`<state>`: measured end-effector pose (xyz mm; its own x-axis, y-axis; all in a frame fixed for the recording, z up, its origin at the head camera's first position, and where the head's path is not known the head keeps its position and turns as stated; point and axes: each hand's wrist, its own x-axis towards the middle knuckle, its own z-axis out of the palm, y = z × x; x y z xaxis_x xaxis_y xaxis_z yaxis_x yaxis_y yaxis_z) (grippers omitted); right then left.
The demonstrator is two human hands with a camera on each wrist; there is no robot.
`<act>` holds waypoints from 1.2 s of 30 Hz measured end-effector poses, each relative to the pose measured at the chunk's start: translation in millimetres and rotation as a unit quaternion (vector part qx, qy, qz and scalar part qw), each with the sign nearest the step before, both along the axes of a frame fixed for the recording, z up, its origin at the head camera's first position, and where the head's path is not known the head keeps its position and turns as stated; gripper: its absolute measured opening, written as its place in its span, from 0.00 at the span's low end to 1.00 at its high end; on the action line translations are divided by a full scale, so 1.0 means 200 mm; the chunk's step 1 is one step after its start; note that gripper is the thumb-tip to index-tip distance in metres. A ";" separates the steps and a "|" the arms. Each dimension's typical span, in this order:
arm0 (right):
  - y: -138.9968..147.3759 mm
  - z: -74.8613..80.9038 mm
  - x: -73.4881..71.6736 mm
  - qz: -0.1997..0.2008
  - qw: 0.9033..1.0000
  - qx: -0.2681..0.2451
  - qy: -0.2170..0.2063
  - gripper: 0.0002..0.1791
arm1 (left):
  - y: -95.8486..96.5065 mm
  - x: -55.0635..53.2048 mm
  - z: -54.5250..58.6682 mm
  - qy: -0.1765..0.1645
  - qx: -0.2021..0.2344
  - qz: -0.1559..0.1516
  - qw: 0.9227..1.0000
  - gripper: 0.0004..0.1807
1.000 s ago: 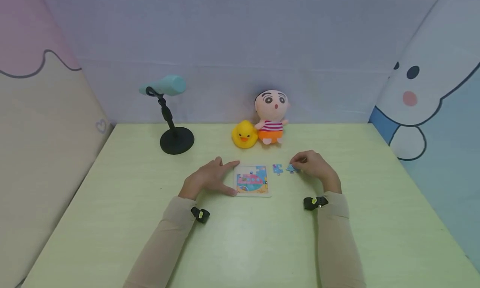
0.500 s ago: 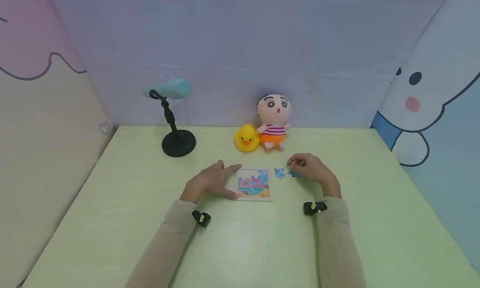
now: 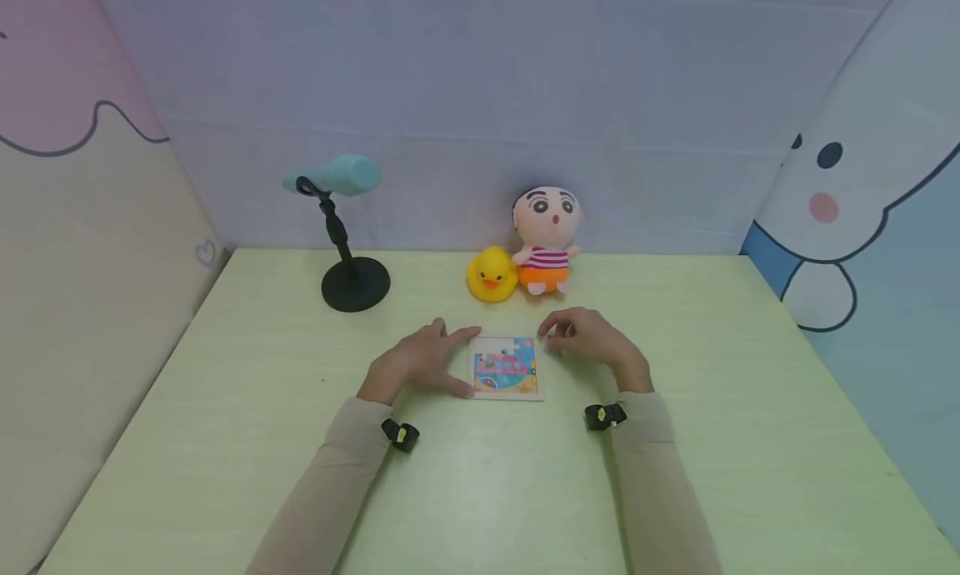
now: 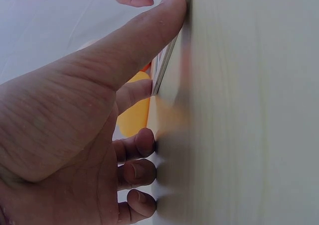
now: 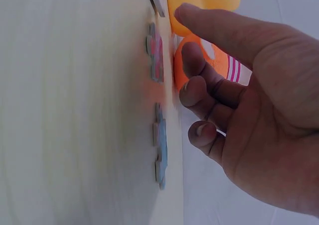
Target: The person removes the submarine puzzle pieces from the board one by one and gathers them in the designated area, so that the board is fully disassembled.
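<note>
A square jigsaw puzzle in a white-rimmed tray, with a pink and teal submarine picture, lies mid-table. My left hand is spread along its left side. The thumb touches the near left corner and the index finger the far left corner. My right hand hovers just right of the tray. In the right wrist view its fingers are bent and apart, with nothing between them. Below it a pink-and-teal puzzle piece and a blue puzzle piece lie on the table. From the head view the hand mostly hides them.
Behind the tray sit a yellow rubber duck and a plush doll. At the back left stands a black stand bearing a light-blue cylindrical device. A pale wall rises behind the table.
My right hand has moved left, from the farther piece to over the piece beside the tray. The left hand keeps its place at the tray. The head view has shifted slightly.
</note>
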<state>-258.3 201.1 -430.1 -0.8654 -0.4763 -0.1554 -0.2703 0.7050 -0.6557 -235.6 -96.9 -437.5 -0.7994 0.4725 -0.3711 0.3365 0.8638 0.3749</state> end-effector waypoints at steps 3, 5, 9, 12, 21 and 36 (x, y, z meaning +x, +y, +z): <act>-0.04 0.00 0.00 0.006 1.000 0.001 -0.005 0.08 | 0.00 0.00 0.00 0.001 0.001 0.000 1.000 0.56; -0.06 0.00 0.00 0.009 1.000 0.005 -0.008 0.09 | 0.00 0.00 -0.01 0.000 0.000 0.002 1.000 0.56; -0.09 0.00 0.00 0.014 1.000 0.013 -0.014 0.09 | -0.01 -0.01 0.00 -0.003 0.000 0.005 1.000 0.56; -0.11 0.00 0.00 0.014 1.000 0.018 -0.019 0.10 | -0.01 -0.01 0.00 -0.005 0.001 0.004 1.000 0.56; -0.16 0.00 0.02 0.031 0.999 0.009 -0.042 0.08 | 0.00 -0.01 0.00 -0.008 0.003 0.002 1.000 0.56; -0.22 0.00 0.02 0.063 0.998 0.029 -0.005 0.07 | 0.00 -0.02 -0.02 -0.008 -0.001 0.003 1.000 0.56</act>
<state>-253.4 157.9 -429.9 -0.7980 -0.5704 -0.1945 -0.3525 0.7035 -0.6171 -239.0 -96.2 -440.8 -0.7962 0.4669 -0.3848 0.3248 0.8664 0.3792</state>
